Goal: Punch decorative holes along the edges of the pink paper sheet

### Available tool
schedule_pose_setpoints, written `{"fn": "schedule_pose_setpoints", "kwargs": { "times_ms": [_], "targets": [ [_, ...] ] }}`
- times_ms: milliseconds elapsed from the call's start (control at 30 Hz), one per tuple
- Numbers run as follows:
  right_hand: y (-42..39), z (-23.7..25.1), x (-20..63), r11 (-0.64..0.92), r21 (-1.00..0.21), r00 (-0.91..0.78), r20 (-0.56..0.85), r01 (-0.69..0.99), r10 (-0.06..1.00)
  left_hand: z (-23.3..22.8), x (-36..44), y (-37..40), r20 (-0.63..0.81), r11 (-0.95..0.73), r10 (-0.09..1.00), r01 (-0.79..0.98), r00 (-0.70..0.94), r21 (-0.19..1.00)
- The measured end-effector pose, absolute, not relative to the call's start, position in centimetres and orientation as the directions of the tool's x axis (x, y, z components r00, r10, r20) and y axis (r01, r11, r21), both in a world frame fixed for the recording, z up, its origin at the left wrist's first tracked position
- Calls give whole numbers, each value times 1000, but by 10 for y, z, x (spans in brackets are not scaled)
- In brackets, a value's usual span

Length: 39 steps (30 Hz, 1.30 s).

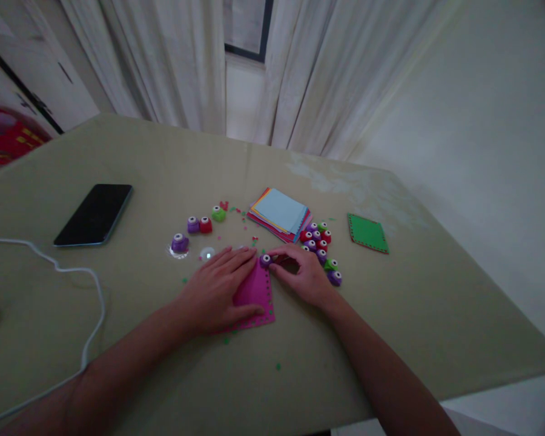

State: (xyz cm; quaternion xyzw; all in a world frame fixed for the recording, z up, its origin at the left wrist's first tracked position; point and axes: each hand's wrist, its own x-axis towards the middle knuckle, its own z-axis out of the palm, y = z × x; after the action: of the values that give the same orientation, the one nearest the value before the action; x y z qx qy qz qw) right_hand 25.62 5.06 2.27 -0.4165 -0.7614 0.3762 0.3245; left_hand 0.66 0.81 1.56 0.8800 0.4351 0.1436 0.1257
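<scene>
Table (418, 315): olive-tan top, fills most of the frame, corner running off at lower right.

Curtains (172, 66): pale, hanging across the top of the frame behind the table.

Phone (94, 214): black, screen dark, lying flat at left centre.

Cable (79, 284): white, snaking along the left edge below the phone.

Paper stack (280, 213): coloured square sheets, light blue on top, just above centre.

My left hand (220, 289): laid flat, fingers spread, pressing down on the pink sheet; not gripping it.

My right hand (302, 274): curled, fingertips closed on the purple punch at the sheet's upper corner.

Pink sheet (255, 293): magenta square at centre, partly under my left hand, a row of small holes along its right edge.

Green sheet (367, 233): lies alone at right centre, holes dotted round its border, well apart from my hands.

Punch cluster (318, 242): red, purple and green small punches, bunched between the paper stack and my right hand.

Loose punches (198, 225): purple and red touching, a green one just to their right, another purple lower left, all left of the stack.

Purple punch (266, 261): small, set on the pink sheet's top right corner, under my right fingertips.

Paper bits (278, 366): tiny green and red scraps scattered on the table around the sheet.
</scene>
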Motion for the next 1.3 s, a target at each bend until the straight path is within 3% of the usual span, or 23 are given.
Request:
{"fn": "schedule_pose_setpoints", "kwargs": {
  "times_ms": [1033,1300],
  "targets": [
    [52,22,257,386,-840,-465,187,381,865,16,7,8,136,-601,793,726,594,334],
    [51,21,258,382,-835,-454,184,395,872,17,8,8,143,-586,800,708,583,395]
  ]
}}
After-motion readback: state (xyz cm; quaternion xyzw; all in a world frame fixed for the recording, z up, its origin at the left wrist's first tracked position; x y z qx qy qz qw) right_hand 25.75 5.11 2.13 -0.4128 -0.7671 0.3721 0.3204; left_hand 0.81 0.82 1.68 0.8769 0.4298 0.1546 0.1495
